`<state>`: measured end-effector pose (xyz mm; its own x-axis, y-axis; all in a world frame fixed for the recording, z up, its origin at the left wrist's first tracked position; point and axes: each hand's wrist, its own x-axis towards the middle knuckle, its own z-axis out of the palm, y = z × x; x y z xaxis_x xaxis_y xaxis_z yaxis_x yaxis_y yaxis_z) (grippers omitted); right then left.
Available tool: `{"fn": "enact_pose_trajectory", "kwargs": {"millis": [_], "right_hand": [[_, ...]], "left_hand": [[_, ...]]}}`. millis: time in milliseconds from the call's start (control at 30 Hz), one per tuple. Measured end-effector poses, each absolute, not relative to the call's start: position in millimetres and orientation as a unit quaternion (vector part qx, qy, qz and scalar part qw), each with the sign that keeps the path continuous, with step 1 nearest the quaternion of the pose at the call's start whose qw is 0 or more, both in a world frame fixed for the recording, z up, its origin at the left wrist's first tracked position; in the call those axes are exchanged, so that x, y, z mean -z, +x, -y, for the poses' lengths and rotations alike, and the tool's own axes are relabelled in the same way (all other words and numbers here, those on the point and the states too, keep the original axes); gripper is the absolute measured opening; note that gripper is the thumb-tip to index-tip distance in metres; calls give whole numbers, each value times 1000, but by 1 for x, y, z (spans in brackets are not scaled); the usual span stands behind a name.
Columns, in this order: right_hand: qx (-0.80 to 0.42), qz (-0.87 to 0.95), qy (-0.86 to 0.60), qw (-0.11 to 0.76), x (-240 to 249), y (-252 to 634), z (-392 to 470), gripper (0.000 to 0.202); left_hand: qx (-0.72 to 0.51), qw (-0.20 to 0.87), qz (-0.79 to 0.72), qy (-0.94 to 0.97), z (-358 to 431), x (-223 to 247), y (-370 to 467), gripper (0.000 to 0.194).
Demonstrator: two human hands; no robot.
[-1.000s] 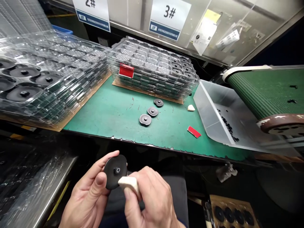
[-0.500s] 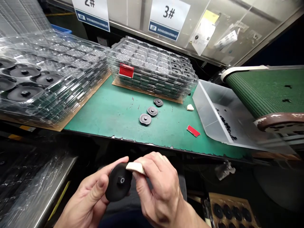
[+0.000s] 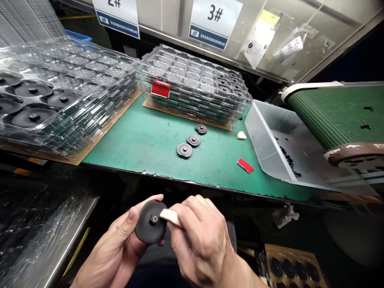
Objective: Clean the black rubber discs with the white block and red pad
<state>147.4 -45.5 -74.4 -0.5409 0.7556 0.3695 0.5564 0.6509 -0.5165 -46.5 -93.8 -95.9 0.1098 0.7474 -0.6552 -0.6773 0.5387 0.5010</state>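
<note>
Close to me, below the table edge, my left hand (image 3: pixel 120 236) grips a dark grey round disc (image 3: pixel 146 229) by its rim. A small raised hub stands at the disc's centre, facing me. Pinched between thumb and fingers of my right hand (image 3: pixel 201 236) is a small white block (image 3: pixel 170 216), possibly eraser or sponge-like. Its tip touches the right side of the disc's face, or lies just over it. Three similar discs (image 3: pixel 184 150) lie in a slanting row on the green table (image 3: pixel 144 148).
Stacked clear plastic trays (image 3: pixel 192 86) stand at the back, and more trays (image 3: pixel 90 104) at left hold discs. A translucent bin (image 3: pixel 270 148) with small black pieces sits right, beside a green conveyor belt (image 3: pixel 345 112). A white chunk (image 3: pixel 241 135) and red strip (image 3: pixel 245 165) lie nearby.
The disc has tilted to face me more and moved up slightly. The white block has shifted from the disc's upper rim down towards its hub.
</note>
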Motion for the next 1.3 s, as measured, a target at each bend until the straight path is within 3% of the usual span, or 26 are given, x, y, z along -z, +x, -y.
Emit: {"fn": "enact_pose_trajectory", "kwargs": {"millis": [233, 333, 433, 500, 600, 700, 800, 933, 1100, 1200, 1300], "right_hand": [[-166, 880, -337, 289, 70, 145, 43, 20], [-162, 859, -380, 302, 73, 140, 48, 18], [-172, 833, -418, 318, 81, 139, 57, 17], [-176, 836, -415, 312, 83, 142, 57, 17], [-183, 871, -358, 283, 76, 147, 46, 18], [-176, 913, -253, 267, 67, 147, 33, 19], [-176, 886, -312, 294, 66, 140, 34, 16], [-234, 819, -403, 335, 75, 133, 49, 23], [-208, 866, -376, 255, 69, 138, 42, 17], [-201, 921, -248, 222, 61, 139, 29, 21], [-174, 930, -232, 226, 58, 137, 26, 22]], "left_hand": [[-420, 790, -444, 40, 95, 103, -45, 39], [-479, 766, -430, 21, 93, 105, -45, 34], [-522, 713, -467, 40, 90, 100, -45, 52], [-494, 726, -476, 50, 90, 98, -44, 48], [-426, 789, -440, 34, 94, 103, -43, 34], [-388, 830, -400, 0, 97, 109, -43, 40], [-470, 798, -375, -37, 94, 106, -45, 32], [-557, 720, -413, -12, 89, 97, -51, 52], [-454, 799, -394, 17, 93, 105, -52, 32], [-396, 849, -349, 1, 95, 112, -48, 47], [-424, 847, -320, -16, 93, 114, -46, 37]]}}
